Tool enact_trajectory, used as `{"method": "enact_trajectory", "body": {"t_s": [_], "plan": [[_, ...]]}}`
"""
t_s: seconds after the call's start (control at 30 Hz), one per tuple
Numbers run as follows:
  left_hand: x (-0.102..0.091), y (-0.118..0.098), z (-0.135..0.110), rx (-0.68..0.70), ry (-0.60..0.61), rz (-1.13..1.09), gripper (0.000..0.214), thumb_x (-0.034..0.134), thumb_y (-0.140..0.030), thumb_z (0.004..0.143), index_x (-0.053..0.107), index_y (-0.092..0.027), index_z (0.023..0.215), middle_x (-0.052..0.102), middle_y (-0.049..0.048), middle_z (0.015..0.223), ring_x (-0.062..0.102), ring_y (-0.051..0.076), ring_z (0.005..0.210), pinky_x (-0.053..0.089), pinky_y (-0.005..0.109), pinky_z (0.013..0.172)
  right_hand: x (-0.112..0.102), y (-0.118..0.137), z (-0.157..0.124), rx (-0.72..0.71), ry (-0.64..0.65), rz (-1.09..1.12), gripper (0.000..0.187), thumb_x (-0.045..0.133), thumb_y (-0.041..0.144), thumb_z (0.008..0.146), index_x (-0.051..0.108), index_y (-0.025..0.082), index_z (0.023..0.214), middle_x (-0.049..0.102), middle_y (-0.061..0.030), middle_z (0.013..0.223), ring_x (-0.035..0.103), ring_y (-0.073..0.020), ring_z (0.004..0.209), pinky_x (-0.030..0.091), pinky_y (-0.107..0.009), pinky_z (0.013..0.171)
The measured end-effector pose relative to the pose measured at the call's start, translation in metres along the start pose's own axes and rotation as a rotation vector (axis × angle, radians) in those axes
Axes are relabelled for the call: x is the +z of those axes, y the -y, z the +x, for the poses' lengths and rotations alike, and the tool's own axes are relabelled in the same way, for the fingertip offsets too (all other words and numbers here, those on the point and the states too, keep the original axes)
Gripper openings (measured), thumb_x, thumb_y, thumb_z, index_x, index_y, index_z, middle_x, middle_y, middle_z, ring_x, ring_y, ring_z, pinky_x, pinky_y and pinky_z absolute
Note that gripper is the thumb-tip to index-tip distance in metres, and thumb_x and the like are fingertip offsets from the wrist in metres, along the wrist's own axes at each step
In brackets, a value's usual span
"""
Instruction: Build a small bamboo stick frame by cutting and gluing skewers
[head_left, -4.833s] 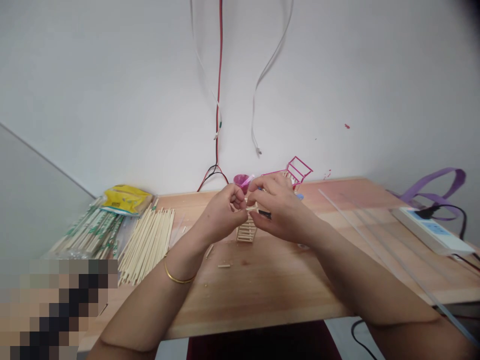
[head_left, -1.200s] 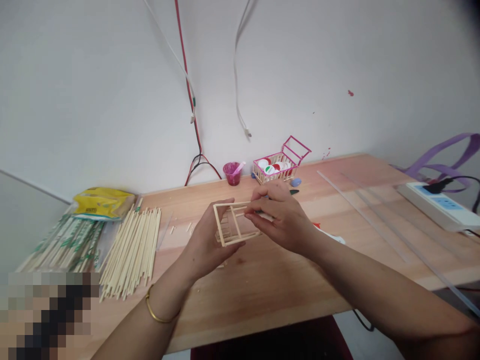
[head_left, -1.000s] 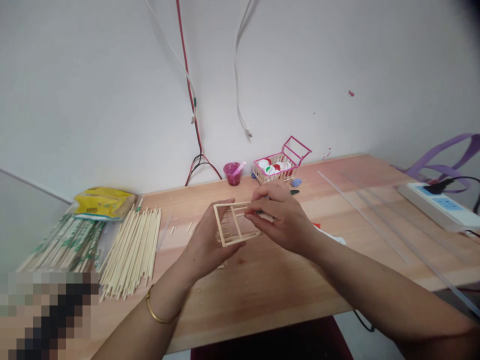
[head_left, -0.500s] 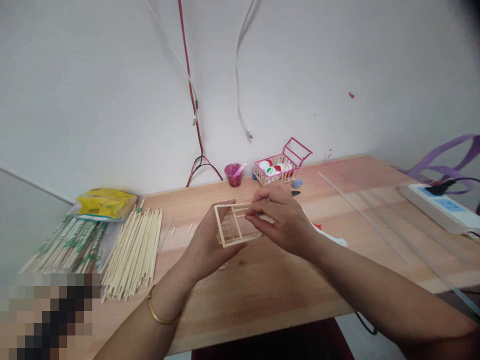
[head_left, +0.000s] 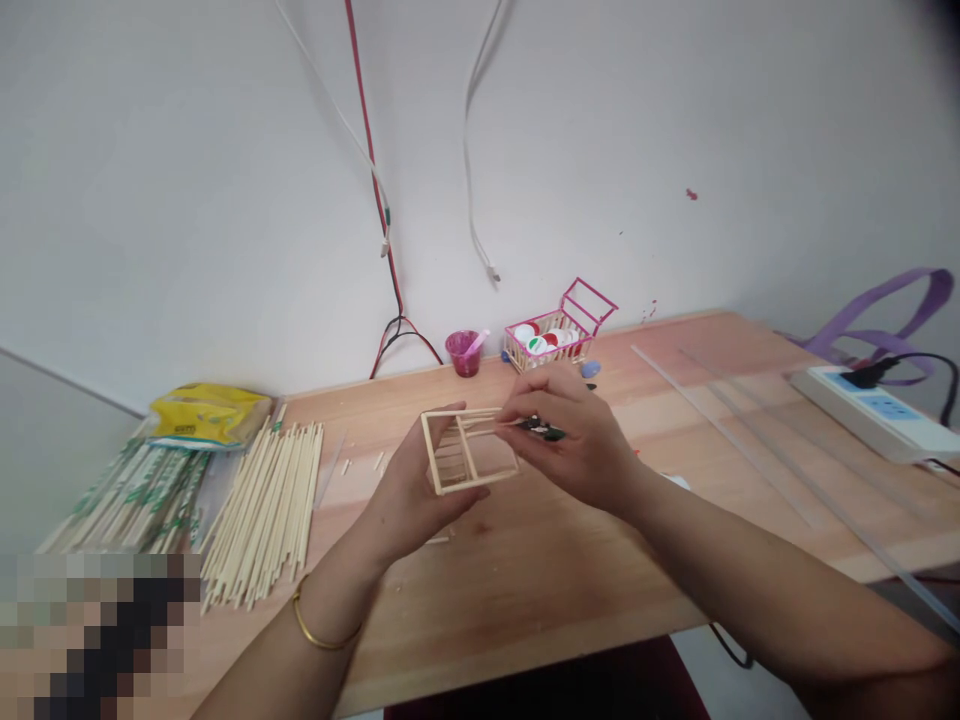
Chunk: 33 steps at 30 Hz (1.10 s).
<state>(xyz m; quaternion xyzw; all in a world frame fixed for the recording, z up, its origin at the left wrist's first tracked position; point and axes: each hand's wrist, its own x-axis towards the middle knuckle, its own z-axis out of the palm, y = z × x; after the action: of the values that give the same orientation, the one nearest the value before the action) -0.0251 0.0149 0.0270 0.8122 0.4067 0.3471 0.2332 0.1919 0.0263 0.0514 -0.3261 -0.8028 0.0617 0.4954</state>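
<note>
A small box-shaped frame of thin wooden sticks [head_left: 466,452] is held above the wooden table [head_left: 570,570]. My left hand [head_left: 411,495] grips it from below and behind, fingers curled round its lower edge. My right hand [head_left: 577,440] is closed in a pinch at the frame's right side, holding a thin stick whose tip reaches into the frame's top. A dark-tipped tool [head_left: 546,428] also shows between its fingers.
Loose bamboo sticks [head_left: 266,505] and wrapped chopstick bundles [head_left: 131,495] with a yellow packet [head_left: 208,412] lie at the left. A pink cup [head_left: 463,352] and pink wire basket [head_left: 559,335] stand by the wall. Clear rods [head_left: 757,450] and a power strip [head_left: 874,412] are right.
Earlier both hands worked at a stick structure standing on the table; now the frame is lifted and turned open side up. In the last half second my right hand drew back, showing the stick and tool.
</note>
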Motion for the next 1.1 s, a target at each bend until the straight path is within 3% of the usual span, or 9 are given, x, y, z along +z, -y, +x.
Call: {"method": "enact_trajectory", "body": {"t_s": [0.13, 0.37, 0.53, 0.83, 1.1], "plan": [[-0.001, 0.002, 0.001, 0.012, -0.016, 0.023, 0.071, 0.073, -0.033, 0.073, 0.039, -0.027, 0.135, 0.047, 0.0121, 0.138, 0.045, 0.031, 0.128, 0.037, 0.054, 0.105, -0.007, -0.002, 0.002, 0.193, -0.046, 0.114, 0.005, 0.058, 0.019, 0.084, 0.062, 0.020, 0.082, 0.063, -0.0031, 0.082, 0.058, -0.0173, 0.081, 0.046, -0.032, 0.073], [0.000, 0.002, 0.002, 0.047, -0.111, 0.091, 0.064, 0.071, -0.035, 0.074, 0.043, -0.024, 0.130, 0.051, 0.0120, 0.131, 0.051, 0.030, 0.121, 0.044, 0.050, 0.099, -0.004, -0.001, 0.003, 0.577, 0.271, 0.313, 0.009, 0.064, 0.027, 0.076, 0.061, 0.018, 0.077, 0.060, 0.0002, 0.073, 0.052, -0.0118, 0.066, 0.039, -0.025, 0.059], [0.001, 0.000, 0.003, 0.088, -0.158, 0.126, 0.064, 0.072, -0.034, 0.073, 0.043, -0.022, 0.129, 0.053, 0.0119, 0.127, 0.053, 0.028, 0.118, 0.047, 0.047, 0.096, 0.004, -0.004, 0.001, 0.781, 0.377, 0.641, 0.015, 0.066, 0.031, 0.075, 0.060, 0.018, 0.078, 0.054, 0.0024, 0.072, 0.047, -0.0110, 0.066, 0.035, -0.026, 0.062], [0.001, 0.000, 0.003, 0.110, -0.152, 0.141, 0.064, 0.071, -0.035, 0.073, 0.042, -0.021, 0.129, 0.054, 0.0132, 0.126, 0.055, 0.028, 0.116, 0.048, 0.048, 0.095, 0.012, -0.017, -0.007, 0.974, 0.355, 1.124, 0.007, 0.069, 0.023, 0.072, 0.066, 0.019, 0.076, 0.051, 0.0039, 0.067, 0.039, -0.0083, 0.061, 0.028, -0.025, 0.059], [0.000, -0.001, 0.003, 0.110, -0.142, 0.142, 0.062, 0.071, -0.037, 0.073, 0.043, -0.021, 0.127, 0.054, 0.0133, 0.126, 0.054, 0.028, 0.117, 0.049, 0.049, 0.094, 0.011, -0.015, -0.005, 1.000, 0.347, 1.144, 0.012, 0.072, 0.026, 0.071, 0.064, 0.018, 0.071, 0.050, 0.0039, 0.065, 0.039, -0.0080, 0.060, 0.028, -0.025, 0.057]]}}
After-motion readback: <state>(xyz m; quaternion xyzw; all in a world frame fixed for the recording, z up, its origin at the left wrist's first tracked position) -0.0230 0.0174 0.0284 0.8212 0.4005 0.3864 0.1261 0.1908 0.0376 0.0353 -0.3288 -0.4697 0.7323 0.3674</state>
